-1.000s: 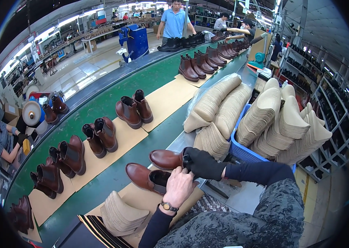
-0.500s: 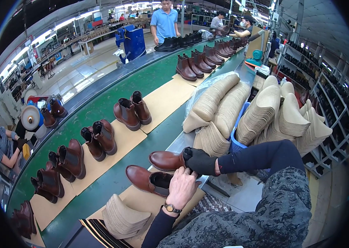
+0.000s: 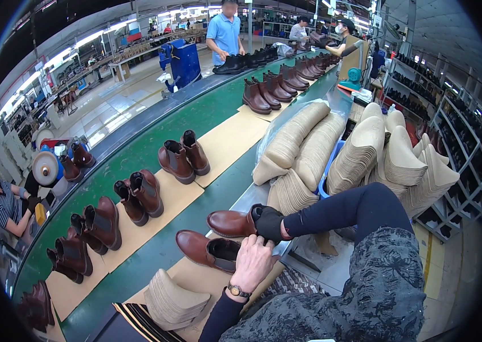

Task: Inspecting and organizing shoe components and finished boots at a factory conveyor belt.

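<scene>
Since the earlier frames, our gloved right hand has slid deeper into the opening of the far brown boot; its fingers are hidden, so we cannot tell their grip. Our bare left hand keeps its fingers curled near that boot's shaft, grip unclear. The near brown boot stays alongside, on the tan sheet.

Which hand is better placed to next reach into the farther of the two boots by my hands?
Probably your right hand: it is at the opening of the farther boot, while your left hand is beside the nearer boot.
</scene>
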### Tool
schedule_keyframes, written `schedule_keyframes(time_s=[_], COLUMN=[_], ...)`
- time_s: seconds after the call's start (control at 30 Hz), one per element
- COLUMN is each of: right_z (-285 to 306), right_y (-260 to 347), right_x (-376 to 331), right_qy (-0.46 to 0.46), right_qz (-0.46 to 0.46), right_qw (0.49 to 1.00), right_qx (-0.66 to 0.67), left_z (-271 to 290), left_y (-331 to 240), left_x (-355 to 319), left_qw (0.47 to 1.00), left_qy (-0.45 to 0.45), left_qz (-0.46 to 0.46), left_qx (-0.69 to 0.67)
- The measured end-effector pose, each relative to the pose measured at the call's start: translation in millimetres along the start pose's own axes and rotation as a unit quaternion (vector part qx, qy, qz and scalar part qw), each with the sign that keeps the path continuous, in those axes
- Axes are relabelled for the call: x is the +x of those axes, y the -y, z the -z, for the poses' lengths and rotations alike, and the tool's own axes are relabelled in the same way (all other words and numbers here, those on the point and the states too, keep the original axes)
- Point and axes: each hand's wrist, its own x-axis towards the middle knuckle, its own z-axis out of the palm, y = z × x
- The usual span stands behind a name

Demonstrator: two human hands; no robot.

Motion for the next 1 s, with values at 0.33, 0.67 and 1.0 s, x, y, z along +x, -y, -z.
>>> schedule_keyframes(time_s=[0.33, 0.67, 1.0], right_z=[43.1, 116.9, 168.1], right_y=[-2.6, 244.6, 321.4], right_x=[-69.3, 17.5, -31.9], right_qy=[-0.273, -0.337, -0.021], right_qz=[0.153, -0.26, -0.395], right_qw=[0.921, 0.902, 0.516], right_qx=[0.232, -0.078, -0.76], left_z=[65.6, 102.7, 124.7], left_y=[19.9, 9.1, 54.2], left_x=[-39.1, -15.8, -89.0], left_qw=[0.898, 0.635, 0.702], left_qy=[-0.402, -0.505, -0.377], left_qz=[0.131, -0.199, -0.214], left_qx=[-0.12, -0.55, -0.564])
